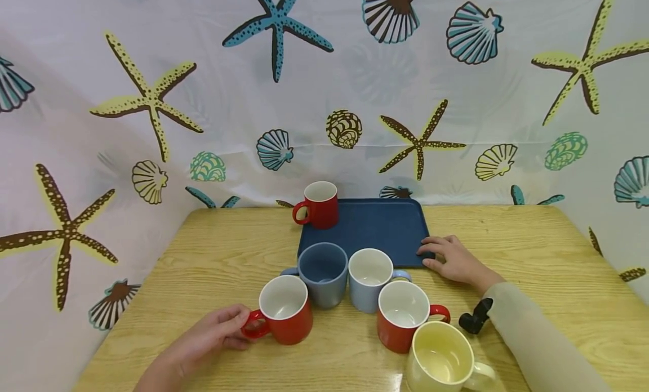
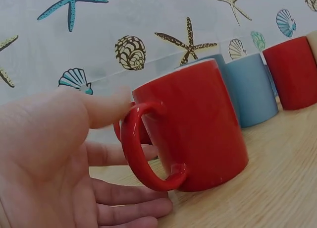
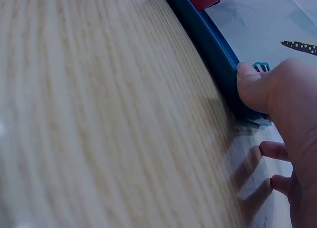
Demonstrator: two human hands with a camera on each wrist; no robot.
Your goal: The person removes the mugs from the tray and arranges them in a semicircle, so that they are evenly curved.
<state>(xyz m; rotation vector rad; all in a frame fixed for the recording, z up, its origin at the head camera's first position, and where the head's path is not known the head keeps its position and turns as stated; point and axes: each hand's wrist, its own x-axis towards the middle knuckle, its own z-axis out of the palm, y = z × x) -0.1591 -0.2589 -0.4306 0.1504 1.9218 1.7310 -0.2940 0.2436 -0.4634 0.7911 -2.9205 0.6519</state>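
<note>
My left hand pinches the handle of a red mug with a white inside; the mug stands upright at front left. In the left wrist view, the thumb lies at the top of the handle and the index finger passes behind it, while the other fingers extend below. At the front right corner of the dark blue tray is my right hand. Its thumb presses on the tray's wall in the right wrist view, and two other fingertips touch down beside the tray.
Another red mug stands on the tray's left side. Before the tray stand a blue mug, a light blue mug, a third red mug and a yellow mug. Patterned cloth hangs behind the wooden table.
</note>
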